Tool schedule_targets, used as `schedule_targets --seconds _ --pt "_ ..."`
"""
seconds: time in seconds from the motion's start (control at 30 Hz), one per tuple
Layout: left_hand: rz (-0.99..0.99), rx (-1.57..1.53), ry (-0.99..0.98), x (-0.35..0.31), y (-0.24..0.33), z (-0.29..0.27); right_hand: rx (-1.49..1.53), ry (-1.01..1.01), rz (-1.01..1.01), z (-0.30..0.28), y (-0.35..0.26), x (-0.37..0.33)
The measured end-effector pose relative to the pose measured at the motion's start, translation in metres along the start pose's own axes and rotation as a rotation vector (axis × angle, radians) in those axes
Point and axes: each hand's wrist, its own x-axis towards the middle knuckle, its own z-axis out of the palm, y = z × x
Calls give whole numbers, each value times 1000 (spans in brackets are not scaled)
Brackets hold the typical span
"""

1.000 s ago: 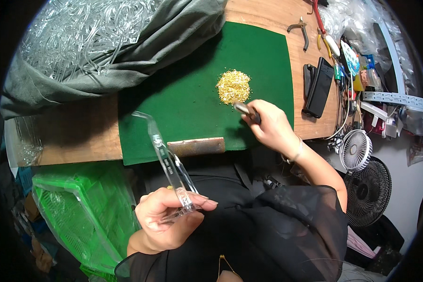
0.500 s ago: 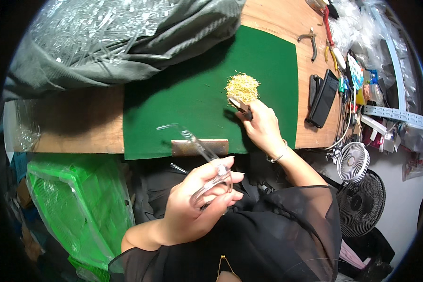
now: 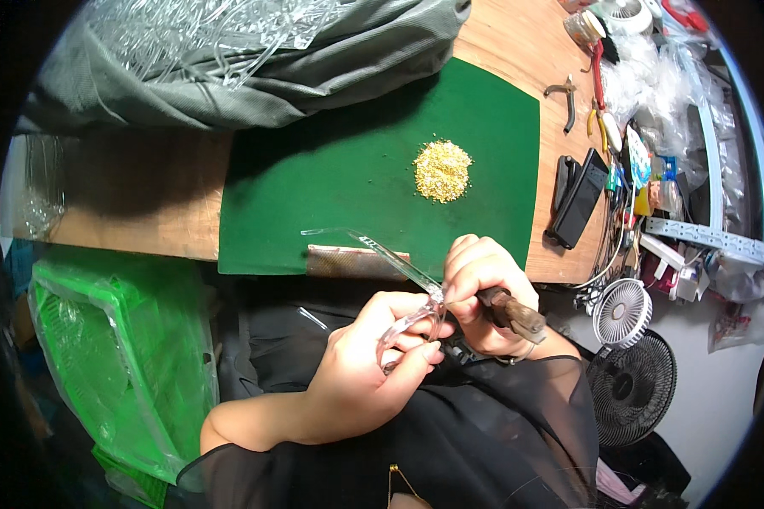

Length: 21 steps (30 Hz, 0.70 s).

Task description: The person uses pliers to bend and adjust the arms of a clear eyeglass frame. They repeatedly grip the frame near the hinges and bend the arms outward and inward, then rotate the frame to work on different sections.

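My left hand (image 3: 369, 356) is closed around a pair of clear eyeglass frames (image 3: 399, 267) above my lap. One temple of the frames stretches up and left over the mat's front edge. My right hand (image 3: 492, 297) has come up against the frames, its thumb and fingertips pinched at the corner where the temple meets the front. In its palm is a hand tool, seemingly pliers (image 3: 518, 316), with a worn brown end sticking out to the right. Whatever is between the right fingertips is too small to make out. A pile of tiny gold-coloured parts (image 3: 443, 171) lies on the green mat (image 3: 314, 187).
A grey cloth (image 3: 339, 81) full of clear temples and frames lies at the back left. Pliers (image 3: 563, 100), a black phone (image 3: 580, 199) and clutter line the right side. A green plastic crate (image 3: 119, 356) stands at lower left, with two fans (image 3: 624, 314) at lower right.
My right hand has drawn back from the gold pile to the frames, and the tool has turned in its grip. The left hand still holds the frames, slightly shifted.
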Motion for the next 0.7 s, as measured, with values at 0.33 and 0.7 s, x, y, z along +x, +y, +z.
schedule_targets --seconds 0.33,0.7 --pt "223 140 122 1 -13 7 46 -3 -101 -2 7 -3" --pt "229 167 141 3 -16 8 -40 -30 -88 -5 4 0"
